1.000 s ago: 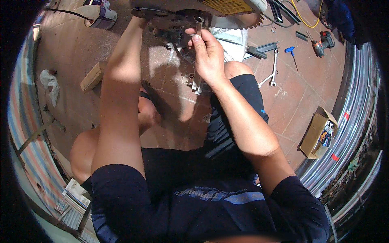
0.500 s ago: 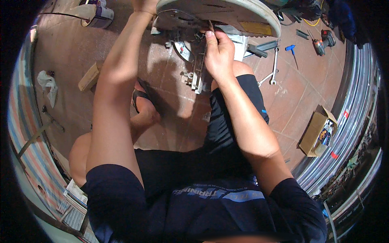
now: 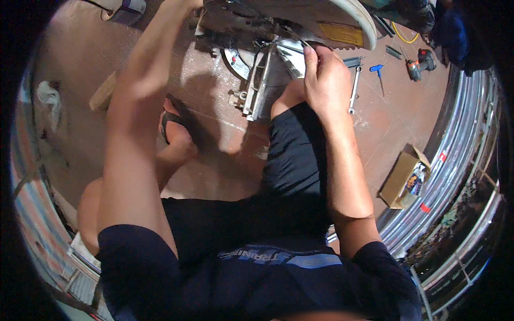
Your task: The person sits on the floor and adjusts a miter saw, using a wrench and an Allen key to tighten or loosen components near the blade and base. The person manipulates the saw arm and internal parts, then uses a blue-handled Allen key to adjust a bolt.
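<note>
A saw with a large round grey blade guard (image 3: 360,12) and a yellow label fills the top middle. Part of a toothed blade (image 3: 336,48) shows below the guard. Its metal base (image 3: 259,80), with a curved scale (image 3: 235,63), stands on the floor between my legs. My right hand (image 3: 329,80) is closed beneath the guard's right part, thumb and fingers pinching a thin metal rod-like tool (image 3: 296,36) that slants up toward the blade's middle. My left hand (image 3: 191,3) reaches to the saw's left side at the upper edge; its fingers are out of sight.
Right of the saw lie a combination wrench (image 3: 354,91), a blue-handled hex key (image 3: 379,75) and a cordless drill (image 3: 421,65). An open cardboard box (image 3: 399,179) sits beside long metal profiles (image 3: 455,139). On the left are a wooden block (image 3: 103,92) and a bucket (image 3: 126,10).
My right hand has moved right, away from the blade's middle, with the thin tool in its fingers. More of the saw's base now shows. The whole view has shifted slightly.
</note>
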Tool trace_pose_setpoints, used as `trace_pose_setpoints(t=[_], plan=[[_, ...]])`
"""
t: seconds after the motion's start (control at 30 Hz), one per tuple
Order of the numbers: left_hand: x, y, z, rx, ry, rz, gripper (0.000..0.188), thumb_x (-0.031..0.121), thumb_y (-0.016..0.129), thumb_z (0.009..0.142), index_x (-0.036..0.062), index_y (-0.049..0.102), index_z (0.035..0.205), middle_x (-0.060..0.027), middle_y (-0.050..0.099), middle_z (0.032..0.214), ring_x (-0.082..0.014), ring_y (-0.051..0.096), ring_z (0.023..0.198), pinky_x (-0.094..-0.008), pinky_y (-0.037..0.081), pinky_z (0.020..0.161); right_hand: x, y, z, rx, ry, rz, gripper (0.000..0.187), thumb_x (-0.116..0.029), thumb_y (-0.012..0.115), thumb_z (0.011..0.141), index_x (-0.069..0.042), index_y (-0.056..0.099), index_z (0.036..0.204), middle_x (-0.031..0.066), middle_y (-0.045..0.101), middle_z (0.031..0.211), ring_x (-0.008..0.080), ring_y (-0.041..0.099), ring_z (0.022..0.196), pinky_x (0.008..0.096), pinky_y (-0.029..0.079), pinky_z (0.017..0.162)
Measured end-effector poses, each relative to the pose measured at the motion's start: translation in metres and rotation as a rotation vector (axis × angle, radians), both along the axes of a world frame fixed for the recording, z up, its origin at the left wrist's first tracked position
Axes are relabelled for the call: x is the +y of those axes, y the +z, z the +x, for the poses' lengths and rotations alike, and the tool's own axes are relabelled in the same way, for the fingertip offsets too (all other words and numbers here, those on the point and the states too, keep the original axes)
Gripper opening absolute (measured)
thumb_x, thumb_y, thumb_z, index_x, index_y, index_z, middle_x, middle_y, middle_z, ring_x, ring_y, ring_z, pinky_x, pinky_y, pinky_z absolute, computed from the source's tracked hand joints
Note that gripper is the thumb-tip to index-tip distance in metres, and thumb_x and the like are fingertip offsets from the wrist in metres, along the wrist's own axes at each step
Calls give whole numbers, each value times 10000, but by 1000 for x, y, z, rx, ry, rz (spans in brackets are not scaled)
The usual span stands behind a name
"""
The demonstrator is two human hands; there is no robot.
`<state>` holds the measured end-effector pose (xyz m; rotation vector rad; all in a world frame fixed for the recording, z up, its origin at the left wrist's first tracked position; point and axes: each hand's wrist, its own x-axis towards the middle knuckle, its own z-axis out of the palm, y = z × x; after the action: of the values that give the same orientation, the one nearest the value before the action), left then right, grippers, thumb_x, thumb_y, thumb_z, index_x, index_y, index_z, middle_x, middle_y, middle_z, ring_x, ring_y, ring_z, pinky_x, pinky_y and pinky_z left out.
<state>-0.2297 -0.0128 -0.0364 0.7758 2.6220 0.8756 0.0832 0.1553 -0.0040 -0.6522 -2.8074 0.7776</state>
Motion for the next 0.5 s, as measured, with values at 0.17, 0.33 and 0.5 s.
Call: trace_pose_setpoints(t=[0.17,0.33,0.5], plan=[[-2,-2,8,-4,19,-32,409,422,667,911,46,776,1029,-224,763,982,-400,728,884,-472,548,796,17,42,16,-89,225,33,192,-173,632,1024,-12,702,1101,260,732,1018,456,710,987,537,563,845],[-5,3,12,-10,1,-68,417,427,659,919,46,777,1041,-225,764,991,-404,728,890,-473,548,799,29,35,13,-126,212,134,157,-178,653,1017,-94,716,1133,197,747,1052,419,727,955,517,577,790],[-5,6,13,-33,-17,-96,425,432,651,927,46,778,1053,-226,765,1000,-408,727,897,-474,547,802,37,14,16,-42,181,136,174,-202,664,1032,-99,725,1157,168,747,1032,400,730,933,479,582,784]])
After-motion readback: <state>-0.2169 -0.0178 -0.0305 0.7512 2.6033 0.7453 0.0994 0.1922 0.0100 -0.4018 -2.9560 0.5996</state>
